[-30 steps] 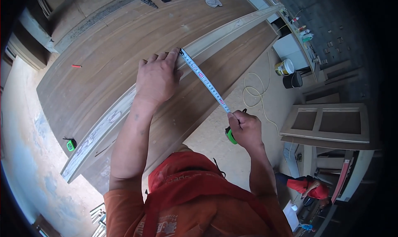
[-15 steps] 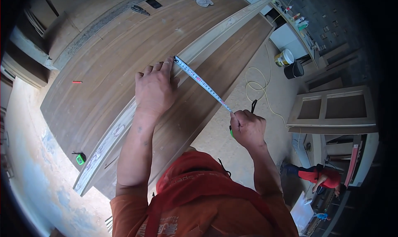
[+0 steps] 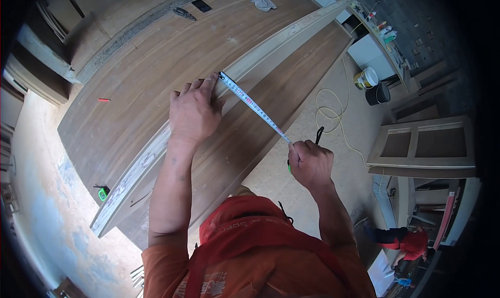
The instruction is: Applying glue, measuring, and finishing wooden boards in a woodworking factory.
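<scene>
A long pale wooden beam (image 3: 291,35) lies diagonally across a large brown wooden panel (image 3: 135,89). My left hand (image 3: 195,110) rests over the beam, its fingertips closed on the hooked end of a tape measure's blade (image 3: 255,106) at the beam's edge. The white blade runs taut toward the lower right, past the panel's near edge. At its other end, my right hand (image 3: 311,162) is wrapped round the tape measure's case. Only a sliver of green and a black strap show of that case. A second green tape measure (image 3: 103,194) sits by the beam's near end.
On the panel are a red marker-like stick (image 3: 104,100), pliers (image 3: 184,14), a dark phone (image 3: 201,5) and a cloth (image 3: 262,0). A yellow hose (image 3: 338,115), buckets (image 3: 366,78) and a framed wooden door (image 3: 422,141) stand right. Another person (image 3: 411,243) bends at lower right.
The whole view has shifted slightly, so the panel's far end and the floor things appear farther right and lower. Both hands keep their hold on the stretched tape. The other person has changed posture.
</scene>
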{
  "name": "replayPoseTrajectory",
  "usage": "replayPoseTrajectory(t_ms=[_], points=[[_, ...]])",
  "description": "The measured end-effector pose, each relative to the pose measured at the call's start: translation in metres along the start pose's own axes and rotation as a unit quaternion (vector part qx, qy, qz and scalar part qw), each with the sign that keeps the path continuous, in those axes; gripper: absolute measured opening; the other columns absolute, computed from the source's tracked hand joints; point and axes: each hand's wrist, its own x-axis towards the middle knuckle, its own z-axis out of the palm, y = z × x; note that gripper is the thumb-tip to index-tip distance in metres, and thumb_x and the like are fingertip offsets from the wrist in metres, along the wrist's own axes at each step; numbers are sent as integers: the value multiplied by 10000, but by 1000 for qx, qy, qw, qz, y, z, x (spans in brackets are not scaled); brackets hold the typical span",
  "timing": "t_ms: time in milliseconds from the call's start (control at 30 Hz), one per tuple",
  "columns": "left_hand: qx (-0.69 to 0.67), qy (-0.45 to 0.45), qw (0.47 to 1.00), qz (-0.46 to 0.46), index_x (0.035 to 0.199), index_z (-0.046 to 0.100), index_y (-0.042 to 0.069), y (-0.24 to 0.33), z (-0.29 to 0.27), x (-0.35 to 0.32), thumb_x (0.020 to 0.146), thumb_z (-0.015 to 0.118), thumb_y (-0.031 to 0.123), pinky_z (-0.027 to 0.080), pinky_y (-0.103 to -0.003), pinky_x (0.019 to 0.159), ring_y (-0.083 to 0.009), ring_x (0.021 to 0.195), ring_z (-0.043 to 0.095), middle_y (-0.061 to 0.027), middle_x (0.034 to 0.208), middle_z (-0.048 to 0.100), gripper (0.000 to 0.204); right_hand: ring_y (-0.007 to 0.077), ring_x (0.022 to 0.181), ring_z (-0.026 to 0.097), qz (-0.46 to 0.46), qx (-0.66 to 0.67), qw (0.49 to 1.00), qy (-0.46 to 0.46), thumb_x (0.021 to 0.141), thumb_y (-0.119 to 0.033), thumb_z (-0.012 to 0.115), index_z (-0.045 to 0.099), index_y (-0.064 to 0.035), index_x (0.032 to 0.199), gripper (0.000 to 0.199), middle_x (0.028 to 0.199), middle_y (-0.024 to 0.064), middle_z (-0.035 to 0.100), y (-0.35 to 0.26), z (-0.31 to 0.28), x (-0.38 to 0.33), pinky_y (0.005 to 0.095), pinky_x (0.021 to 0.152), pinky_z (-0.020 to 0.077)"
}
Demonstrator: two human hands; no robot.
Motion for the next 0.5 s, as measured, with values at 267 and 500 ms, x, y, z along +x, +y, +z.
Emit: replayPoseTrajectory(t_ms=[267, 500], points=[[18, -19, 1000, 4, 1558, 521, 136, 10, -6, -3, 941, 737, 328, 459, -503, 1018, -319, 1233, 649, -122, 1331, 698, 681, 290, 509, 609, 33, 56, 998, 9, 920, -137, 724, 602, -85, 759, 209, 648, 74, 613, -2, 5, -6, 404, 482, 478], [88, -16, 996, 0, 1636, 378, 79, 13, 5, -7, 903, 785, 405, 454, -536, 1042, -354, 1240, 653, -166, 1377, 682, 900, 179, 550, 644, 143, 342, 928, 32, 976, -147, 705, 672, -53, 908, 121, 664, 54, 642, -14, 2, -58, 352, 524, 503]])
